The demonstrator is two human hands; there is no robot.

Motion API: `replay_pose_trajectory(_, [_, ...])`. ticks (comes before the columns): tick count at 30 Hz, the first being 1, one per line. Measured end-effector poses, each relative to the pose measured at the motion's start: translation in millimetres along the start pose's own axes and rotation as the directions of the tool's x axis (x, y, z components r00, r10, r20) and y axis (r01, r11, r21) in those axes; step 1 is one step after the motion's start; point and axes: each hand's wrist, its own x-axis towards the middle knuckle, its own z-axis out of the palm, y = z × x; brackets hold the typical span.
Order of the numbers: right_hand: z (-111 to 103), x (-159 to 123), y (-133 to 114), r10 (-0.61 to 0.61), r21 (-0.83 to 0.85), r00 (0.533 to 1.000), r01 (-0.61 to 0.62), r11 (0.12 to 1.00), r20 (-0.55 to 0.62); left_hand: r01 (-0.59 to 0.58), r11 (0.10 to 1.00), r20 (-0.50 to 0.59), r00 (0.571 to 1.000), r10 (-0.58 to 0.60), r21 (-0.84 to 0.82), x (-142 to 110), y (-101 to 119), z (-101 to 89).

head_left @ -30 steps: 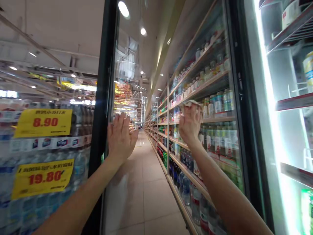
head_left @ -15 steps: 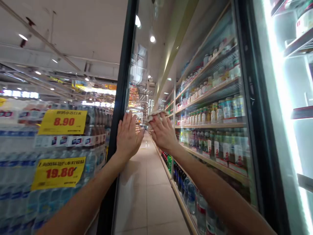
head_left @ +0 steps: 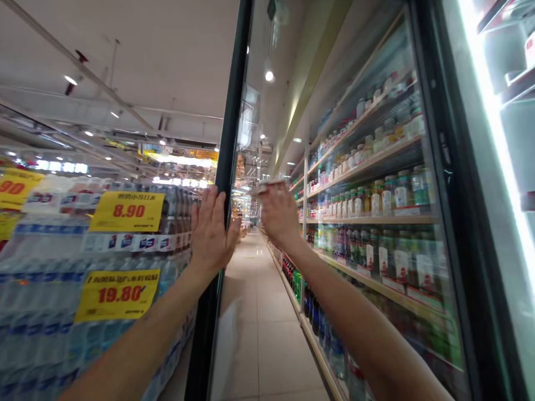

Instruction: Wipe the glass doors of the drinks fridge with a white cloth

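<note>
The left hand [head_left: 212,234] is open and laid flat at the left frame [head_left: 234,111] of a glass door, its fingers pointing up and close together, the thumb held out toward the glass [head_left: 330,217]. It holds nothing.

The right hand [head_left: 281,214] is raised in front of the glass, a little above and to the right of the left hand and apart from it. A cloth [head_left: 271,186] lies at its fingertips, showing above and to the left of them, on the glass side of the hand. Both hand and cloth are blurred, so I cannot tell whether the fingers grip the cloth or only press on it. From the left hand, the cloth is up and to the right, with the frame's inner edge between.

Beyond the right hand, shelves [head_left: 376,220] of bottles [head_left: 402,259] show in the glass, running off to the right; a pale tiled floor [head_left: 251,312] shows below both hands. Well to the right of the right hand stand the right frame [head_left: 455,167] and a bright light strip [head_left: 504,167]. To the left of the left hand are packs [head_left: 29,284] of bottled drinks, with yellow price signs [head_left: 127,211] in front.
</note>
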Motion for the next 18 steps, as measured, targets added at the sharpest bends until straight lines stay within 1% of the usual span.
replay_pose_trajectory(1, [-3, 4, 10, 0.125, -0.029, 0.991, -0.126, 0.992, -0.048, -0.003, 1.0, 0.004, 1.0, 0.003, -0.001, 0, 0, 1.5])
replay_pose_trajectory(2, [-6, 7, 18, 0.201, -0.044, 0.976, -0.205, 0.978, -0.083, -0.003, 1.0, 0.007, 1.0, 0.003, -0.003, 0, 2, 3.8])
replay_pose_trajectory(3, [-8, 9, 23, 0.199, -0.048, 0.976, -0.203, 0.978, -0.09, -0.003, 1.0, 0.01, 1.0, 0.003, -0.008, 0, 4, 6.8])
replay_pose_trajectory(4, [-10, 8, 25, 0.121, -0.044, 0.991, -0.124, 0.991, -0.063, -0.001, 1.0, 0.013, 1.0, 0.001, -0.014, 0, 7, 10.2])
replay_pose_trajectory(5, [-12, 6, 27, -0.011, -0.031, 1.0, 0.011, 0.999, -0.012, -0.001, 1.0, 0.016, 1.0, 0.001, -0.023, 1, 11, 13.7])
replay_pose_trajectory(6, [-14, 3, 28, -0.144, -0.011, 0.989, 0.145, 0.989, 0.045, -0.004, 0.999, 0.018, 1.0, 0.005, -0.032, 1, 15, 17.3])
replay_pose_trajectory(7, [-16, 1, 32, -0.221, 0.002, 0.971, 0.222, 0.975, 0.087, -0.012, 0.999, 0.02, 1.0, 0.013, -0.041, 1, 19, 20.6])
replay_pose_trajectory(8, [-19, -1, 38, -0.214, -0.007, 0.972, 0.216, 0.976, 0.101, -0.022, 0.999, 0.024, 0.999, 0.023, -0.049, 2, 23, 23.6])
replay_pose_trajectory(9, [-22, -2, 46, -0.126, -0.038, 0.988, 0.13, 0.991, 0.084, -0.03, 0.998, 0.027, 0.999, 0.031, -0.056, 2, 26, 26.3])
replay_pose_trajectory(10, [-26, -3, 54, 0.013, -0.077, 0.999, -0.009, 0.997, 0.039, -0.03, 0.998, 0.028, 0.999, 0.032, -0.063, 2, 29, 28.6])
replay_pose_trajectory(11, [-29, -5, 63, 0.149, -0.11, 0.989, -0.15, 0.983, -0.016, -0.025, 0.997, 0.028, 0.999, 0.027, -0.07, 2, 31, 30.7])
replay_pose_trajectory(12, [-32, -9, 70, 0.242, -0.128, 0.968, -0.248, 0.96, -0.061, -0.015, 0.997, 0.029, 0.999, 0.017, -0.077, 1, 33, 32.6])
replay_pose_trajectory(13, [-34, -15, 74, 0.266, -0.135, 0.961, -0.274, 0.952, -0.076, -0.003, 0.997, 0.032, 0.999, 0.005, -0.081, 0, 35, 34.3])
replay_pose_trajectory(14, [-36, -22, 76, 0.213, -0.133, 0.976, -0.218, 0.967, -0.052, 0.01, 0.997, 0.034, 0.999, -0.007, -0.081, -1, 37, 35.8])
replay_pose_trajectory(15, [-37, -31, 77, 0.104, -0.119, 0.995, -0.103, 0.988, 0.003, 0.016, 0.997, 0.036, 0.999, -0.013, -0.079, -3, 38, 37.1])
replay_pose_trajectory(16, [-38, -40, 78, -0.021, -0.094, 0.998, 0.027, 0.995, 0.062, 0.014, 0.997, 0.041, 0.999, -0.011, -0.075, -4, 39, 38.3])
replay_pose_trajectory(17, [-40, -48, 80, -0.114, -0.072, 0.988, 0.122, 0.99, 0.105, 0.007, 0.998, 0.048, 0.999, -0.004, -0.068, -6, 40, 39.4])
replay_pose_trajectory(18, [-42, -55, 85, -0.141, -0.069, 0.983, 0.149, 0.986, 0.119, 0.001, 0.998, 0.055, 0.998, 0.003, -0.062, -8, 41, 40.4])
